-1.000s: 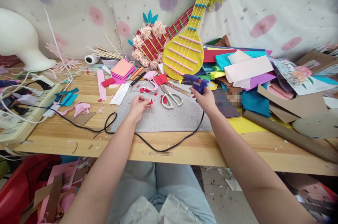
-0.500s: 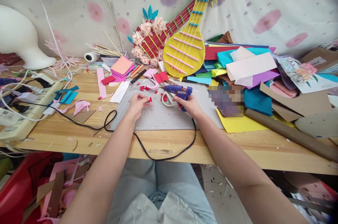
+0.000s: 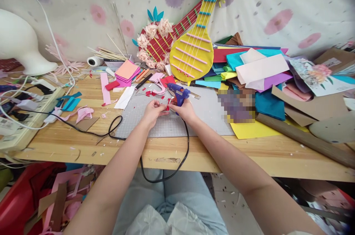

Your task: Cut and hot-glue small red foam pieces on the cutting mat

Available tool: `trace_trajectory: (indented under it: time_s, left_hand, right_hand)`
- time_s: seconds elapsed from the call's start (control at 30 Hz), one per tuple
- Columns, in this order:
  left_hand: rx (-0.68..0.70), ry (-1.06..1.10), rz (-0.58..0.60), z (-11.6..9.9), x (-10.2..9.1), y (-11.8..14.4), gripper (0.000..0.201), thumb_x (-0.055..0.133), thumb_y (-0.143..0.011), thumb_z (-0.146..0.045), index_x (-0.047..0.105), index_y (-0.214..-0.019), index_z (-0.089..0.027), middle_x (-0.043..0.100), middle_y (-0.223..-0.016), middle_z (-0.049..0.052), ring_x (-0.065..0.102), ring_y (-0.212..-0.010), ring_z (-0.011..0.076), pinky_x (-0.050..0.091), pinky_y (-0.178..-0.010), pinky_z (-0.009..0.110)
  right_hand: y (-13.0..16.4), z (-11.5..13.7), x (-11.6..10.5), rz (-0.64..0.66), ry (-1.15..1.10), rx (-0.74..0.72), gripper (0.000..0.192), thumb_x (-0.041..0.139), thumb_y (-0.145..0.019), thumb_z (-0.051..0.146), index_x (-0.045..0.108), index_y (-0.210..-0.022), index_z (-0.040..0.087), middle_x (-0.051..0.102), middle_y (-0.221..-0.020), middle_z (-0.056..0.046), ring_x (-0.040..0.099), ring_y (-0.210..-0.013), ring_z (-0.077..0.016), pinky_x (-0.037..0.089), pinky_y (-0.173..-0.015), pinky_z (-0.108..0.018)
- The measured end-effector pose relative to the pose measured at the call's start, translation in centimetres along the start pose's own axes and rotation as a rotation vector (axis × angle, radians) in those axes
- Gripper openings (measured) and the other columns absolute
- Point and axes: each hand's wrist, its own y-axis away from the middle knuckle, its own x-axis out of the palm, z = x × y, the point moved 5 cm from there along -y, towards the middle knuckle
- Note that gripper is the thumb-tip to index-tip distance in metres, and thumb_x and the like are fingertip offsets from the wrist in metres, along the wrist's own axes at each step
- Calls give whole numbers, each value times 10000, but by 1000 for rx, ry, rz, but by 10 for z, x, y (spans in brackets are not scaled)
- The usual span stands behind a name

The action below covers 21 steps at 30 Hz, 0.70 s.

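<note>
My left hand (image 3: 154, 112) is closed, pinching a small red piece (image 3: 166, 108) of felt or paper between thumb and fingertips. My right hand (image 3: 185, 111) wraps round the handle of a blue hot glue gun (image 3: 180, 93); its nozzle points to the upper left, and a glue stick sticks out at the back. The right thumb and fingertips meet the red piece beside the left fingers. Both hands are over the grey cutting mat (image 3: 133, 120), where small red scraps (image 3: 149, 92) lie. White-handled scissors are mostly hidden behind the right hand.
A yellow lute-shaped craft (image 3: 203, 52) and a red one (image 3: 158, 44) with pale flowers lean against the curtain. Coloured felt sheets (image 3: 260, 68) pile up at right. The gun's black cord (image 3: 185, 150) loops over the table's front edge, toward a power strip (image 3: 33, 116) at left.
My right hand has moved left with the glue gun, which now tilts nose-up. My left hand has shifted slightly right, so the hands meet at the red piece.
</note>
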Motion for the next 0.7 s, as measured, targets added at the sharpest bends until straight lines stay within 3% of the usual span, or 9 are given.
trace_trajectory:
  time_s: [0.27, 0.5, 0.7]
  left_hand:
    - [-7, 2, 22, 0, 2, 1, 361, 679, -589, -100, 341, -692, -175, 570, -618, -46, 604, -620, 94, 544, -629, 297]
    - [5, 33, 95, -1, 3, 0, 366, 683, -589, -100, 344, -700, -179, 598, -622, -34, 617, -610, 109, 536, -573, 264]
    - [-19, 65, 118, -2, 1, 1, 370, 690, -589, -101, 345, -696, -182, 625, -635, -20, 620, -608, 113, 533, -575, 263]
  right_hand:
    - [-2, -4, 1, -12, 40, 14, 290, 652, -546, 260, 490, -775, 187, 618, -765, -20, 600, -691, -147, 488, -739, -342]
    - [2, 2, 2, 69, -178, 67, 396, 732, -473, 329, 505, -761, 180, 587, -719, 7, 576, -657, -124, 484, -711, -306]
    - [3, 9, -6, 92, -240, 78, 382, 752, -459, 359, 534, -718, 181, 598, -694, 5, 573, -631, -126, 488, -689, -308]
